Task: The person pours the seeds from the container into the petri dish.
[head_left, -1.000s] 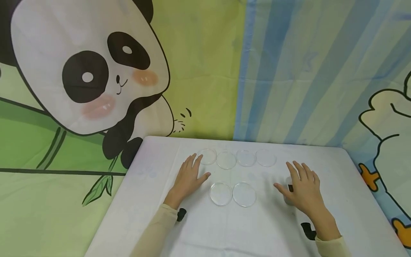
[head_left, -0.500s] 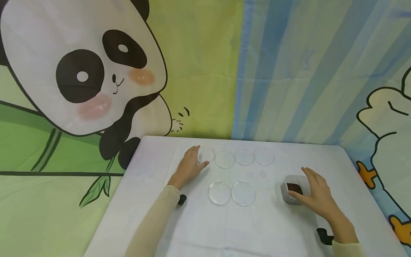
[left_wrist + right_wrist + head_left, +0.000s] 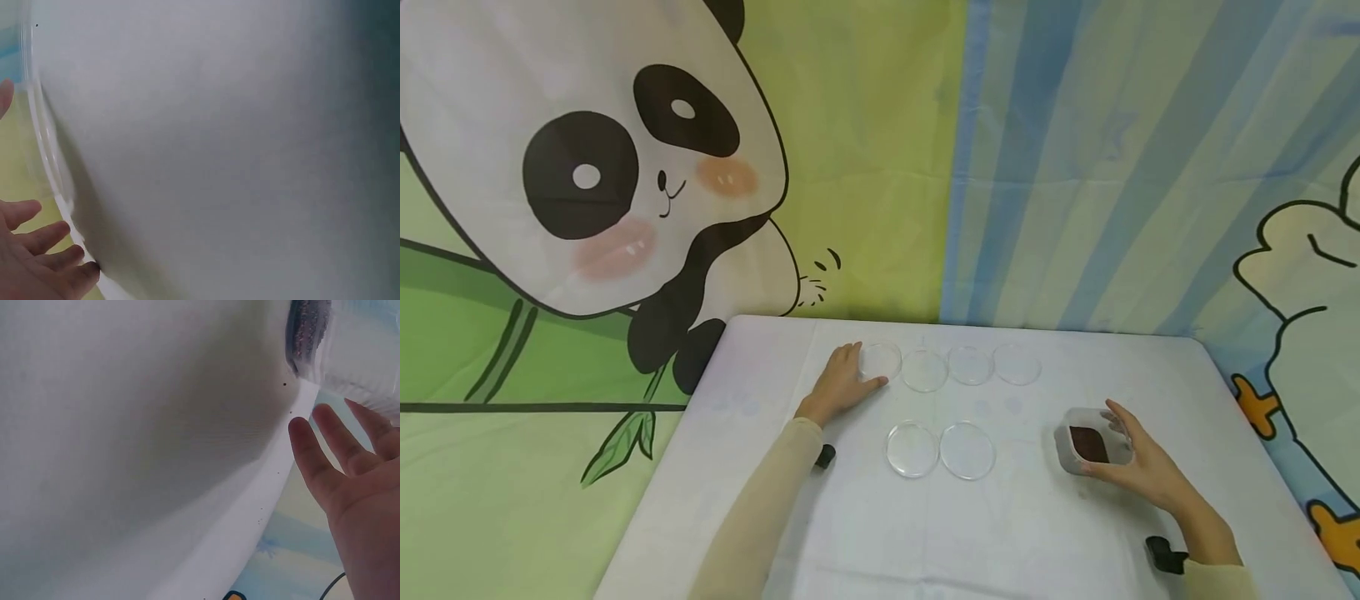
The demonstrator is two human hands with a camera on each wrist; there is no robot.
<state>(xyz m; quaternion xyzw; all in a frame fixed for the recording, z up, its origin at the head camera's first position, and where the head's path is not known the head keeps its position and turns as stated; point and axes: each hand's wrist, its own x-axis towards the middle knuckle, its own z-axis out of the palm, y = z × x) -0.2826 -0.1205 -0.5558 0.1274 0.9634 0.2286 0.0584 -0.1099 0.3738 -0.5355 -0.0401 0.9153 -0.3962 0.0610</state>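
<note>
My left hand (image 3: 842, 382) is at the leftmost clear round dish (image 3: 880, 361) of the back row. Its fingers lie along the dish's left edge and its thumb by the near edge. In the left wrist view those fingers (image 3: 47, 244) are spread beside a clear rim (image 3: 50, 144). At the right, my right hand (image 3: 1150, 467) grips a clear plastic container (image 3: 1070, 454), thumb on the near side and fingers on the far side. Dark brown, soil-like material (image 3: 1088, 444) lies inside. The right wrist view shows the container (image 3: 359, 356) cut off by the frame edge.
Several more clear dishes, such as one at the right end (image 3: 1017, 365), continue the back row. Two dishes, left (image 3: 912, 450) and right (image 3: 967, 451), stand side by side nearer me. The white table (image 3: 925, 533) meets a printed cloth backdrop (image 3: 865, 167).
My right hand has moved right from above the container and now grips its side. My left hand has lowered and settled against the leftmost back dish. The view has shifted slightly.
</note>
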